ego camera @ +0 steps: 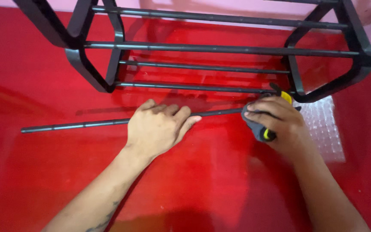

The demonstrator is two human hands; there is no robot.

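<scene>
Black metal rack (220,49), four rails already fitted, stands far on the red floor (44,86); near it, left hand (157,129) presses a loose rod (78,125) down while right hand (278,122) grips a grey-yellow screwdriver (260,131) at its right end.

Glossy red floor (44,77) all around, shining with paler streaks of reflected light. The rack (220,49) is plain black, frame and bars alike. The loose rod (78,125) lying across the red is the same dark black. The tool (260,129) shows a grey handle with yellow accents. Clear bubble wrap (323,129) gleams whitish over the red. Pink wall (237,6) behind.
</scene>
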